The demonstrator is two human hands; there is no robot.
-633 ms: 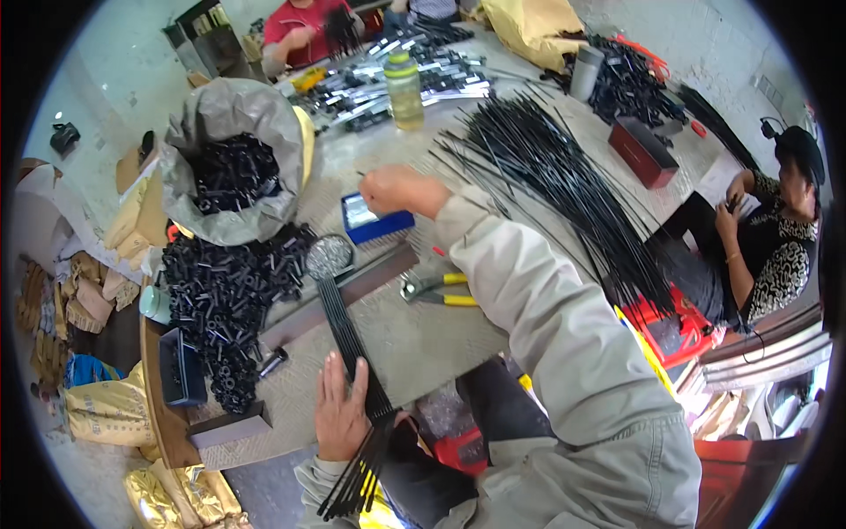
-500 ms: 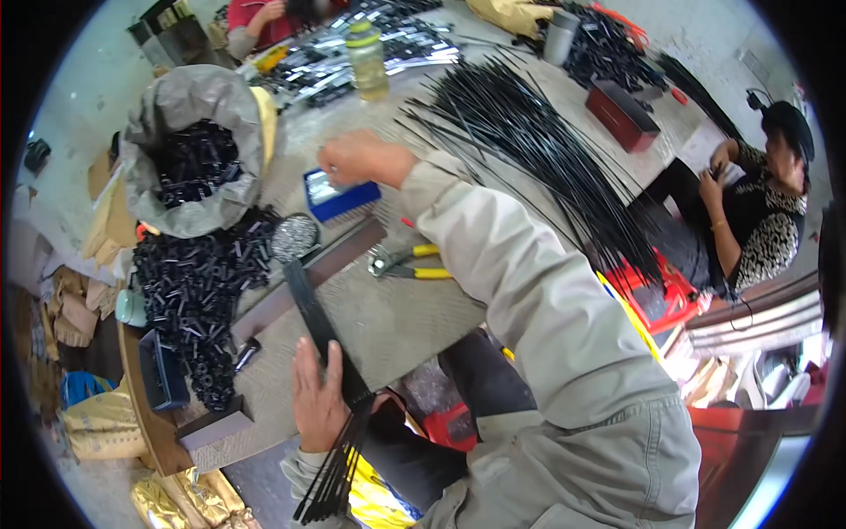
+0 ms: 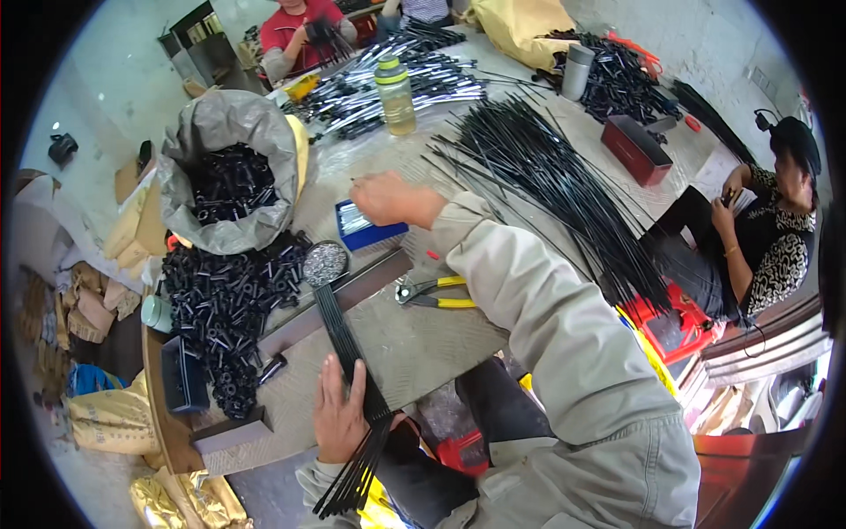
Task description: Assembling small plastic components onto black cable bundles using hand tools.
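Observation:
My left hand (image 3: 341, 419) lies with stretched fingers along the near end of a flat row of thin black rods (image 3: 339, 328), thumb on top of them. The rods rest across a long metal bar (image 3: 374, 279) on the table, and their near ends fan out past the edge. My right hand (image 3: 379, 199) is closed in a pinch over a blue box (image 3: 374, 236) of thin silvery pins. Whatever its fingers grip is too small to make out. Beside the box stands a round dish of small silvery pieces (image 3: 325, 263). Yellow-handled pliers (image 3: 436, 292) lie near my right forearm.
Black tubular pieces (image 3: 225, 309) are heaped at the left, below a grey-lined sack (image 3: 181, 212) of more. A big bundle of black rods (image 3: 546, 185) covers the right. Farther back stands a bottle (image 3: 396, 97). A person (image 3: 758, 220) sits at right; others work at the far side.
The whole view has shifted, so the table and both hands appear lower and farther right. My hands keep nearly the same places over the box and along the rods.

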